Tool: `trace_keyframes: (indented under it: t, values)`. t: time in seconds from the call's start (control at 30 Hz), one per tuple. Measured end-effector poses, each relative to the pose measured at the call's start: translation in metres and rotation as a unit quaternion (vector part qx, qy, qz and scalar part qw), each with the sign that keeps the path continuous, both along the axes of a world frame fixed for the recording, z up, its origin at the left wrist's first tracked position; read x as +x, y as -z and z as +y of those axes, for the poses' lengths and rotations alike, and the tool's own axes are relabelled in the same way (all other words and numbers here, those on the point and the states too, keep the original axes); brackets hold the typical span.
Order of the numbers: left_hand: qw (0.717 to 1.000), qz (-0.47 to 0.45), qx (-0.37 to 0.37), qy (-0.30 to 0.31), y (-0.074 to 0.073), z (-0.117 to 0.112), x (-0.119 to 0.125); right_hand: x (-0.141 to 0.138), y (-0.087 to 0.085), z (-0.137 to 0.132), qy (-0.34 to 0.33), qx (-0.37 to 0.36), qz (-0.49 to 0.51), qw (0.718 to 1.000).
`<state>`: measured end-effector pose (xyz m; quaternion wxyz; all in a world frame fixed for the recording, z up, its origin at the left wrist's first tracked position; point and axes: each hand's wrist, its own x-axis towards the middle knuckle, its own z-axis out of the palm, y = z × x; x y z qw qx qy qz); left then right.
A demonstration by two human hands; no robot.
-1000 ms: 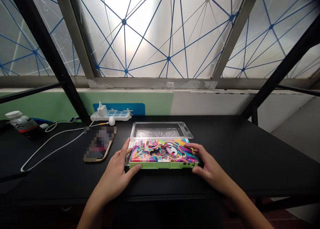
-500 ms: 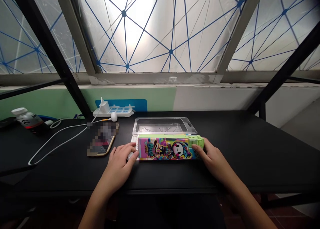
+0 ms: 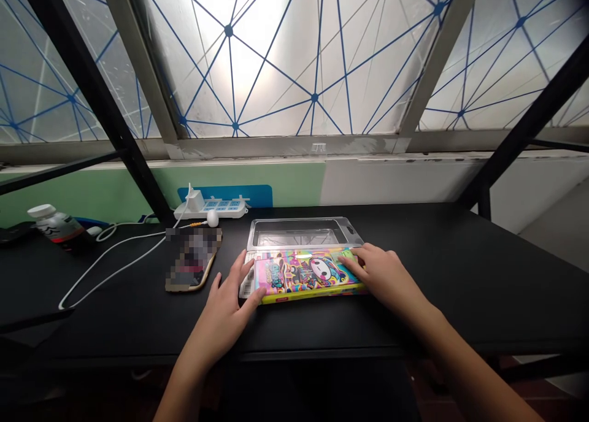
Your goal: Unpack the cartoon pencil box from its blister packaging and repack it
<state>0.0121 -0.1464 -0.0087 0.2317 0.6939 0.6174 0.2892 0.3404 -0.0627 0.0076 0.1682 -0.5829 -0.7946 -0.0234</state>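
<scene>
Since the pencil case (image 3: 299, 273) looks light, stiff and slick, its ends should give the surest hold. It lies over the desk (image 3: 460, 281) beside a clear plastic package (image 3: 294, 235), left hand (image 3: 227, 303) grasping one end, right hand (image 3: 391, 279) laid across the other, its grip unclear; any contents are hidden.

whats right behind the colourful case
A clear plastic shell, then the black desk and the wall. The right hand partly covers the case's right end, and whatever lies directly under the case is hidden.
</scene>
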Motion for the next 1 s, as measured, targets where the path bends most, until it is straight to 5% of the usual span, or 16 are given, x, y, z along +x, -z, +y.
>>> trace_keyframes:
  t: [0.13, 0.27, 0.4, 0.63, 1.0]
  values:
    - [0.999, 0.035, -0.022, 0.019, 0.001, 0.003, 0.002, -0.025, -0.005, -0.009, -0.017, 0.103, -0.042, 0.994]
    - [0.996, 0.078, -0.021, 0.046, 0.001, 0.007, 0.001, -0.059, -0.010, -0.013, -0.134, 0.052, -0.010, 0.990]
    - [0.996, 0.067, -0.018, 0.049, -0.003, 0.010, 0.000, -0.081, -0.006, -0.003, -0.174, 0.027, -0.008, 0.984]
    - [0.996, 0.045, -0.022, 0.069, -0.003, 0.012, -0.001, -0.085, 0.005, 0.006, -0.166, 0.047, 0.004, 0.985]
    - [0.994, 0.067, 0.018, 0.087, 0.004, 0.014, -0.006, -0.082, -0.002, -0.004, -0.184, 0.162, 0.105, 0.964]
